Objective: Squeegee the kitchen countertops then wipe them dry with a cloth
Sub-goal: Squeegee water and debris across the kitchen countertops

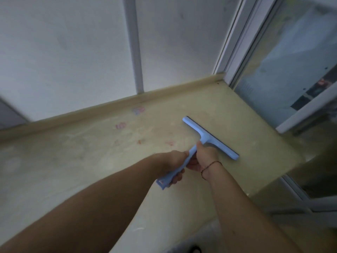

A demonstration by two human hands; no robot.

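Seen from the head camera, both hands grasp the handle of the light blue squeegee [209,137]: the left hand [176,161] wraps the lower end, the right hand [204,157] grips nearer the blade. The blade appears to rest on the pale yellow desk [91,161], near its right end beside the window frame [235,52]. A thin bracelet [209,167] circles the right wrist.

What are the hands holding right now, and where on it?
Both grip the blue squeegee by its handle: left hand at the lower end, right hand just below the blade head.
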